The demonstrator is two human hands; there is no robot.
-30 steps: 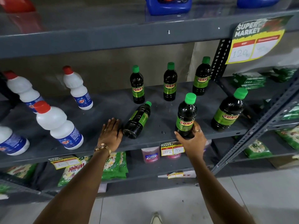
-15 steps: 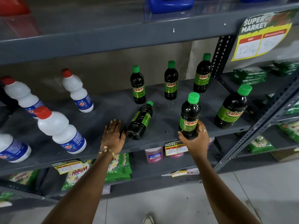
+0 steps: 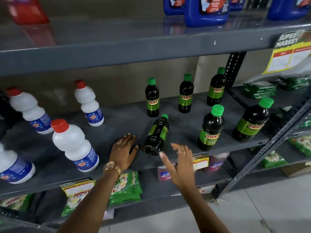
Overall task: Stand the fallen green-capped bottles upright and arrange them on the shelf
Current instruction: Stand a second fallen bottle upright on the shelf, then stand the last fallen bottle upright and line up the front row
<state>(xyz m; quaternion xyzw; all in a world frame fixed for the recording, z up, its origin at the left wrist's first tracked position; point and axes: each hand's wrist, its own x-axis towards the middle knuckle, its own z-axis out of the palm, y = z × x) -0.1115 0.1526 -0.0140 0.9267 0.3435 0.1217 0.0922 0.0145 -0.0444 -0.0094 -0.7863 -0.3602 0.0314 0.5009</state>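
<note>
One dark bottle with a green cap and a green label (image 3: 157, 135) lies on its side on the grey shelf (image 3: 117, 125), cap pointing back. Several like bottles stand upright: three in a back row (image 3: 152, 98) (image 3: 185, 94) (image 3: 216, 87), two nearer the front (image 3: 211, 128) (image 3: 251, 121). My left hand (image 3: 125, 149) rests flat on the shelf just left of the fallen bottle's base, fingers spread. My right hand (image 3: 180, 158) hovers open in front of the shelf edge, between the fallen bottle and the front upright bottle, holding nothing.
White red-capped bottles (image 3: 74, 147) (image 3: 88, 103) (image 3: 28, 110) stand on the shelf's left half. Blue jugs (image 3: 207, 10) sit on the shelf above. A yellow price sign (image 3: 289, 52) hangs at right. Green packets (image 3: 125, 187) fill the lower shelf. A diagonal steel brace (image 3: 269, 148) crosses the right.
My right hand has let go of the upright front bottle and moved left, open, toward the fallen one. The left hand stays flat on the shelf.
</note>
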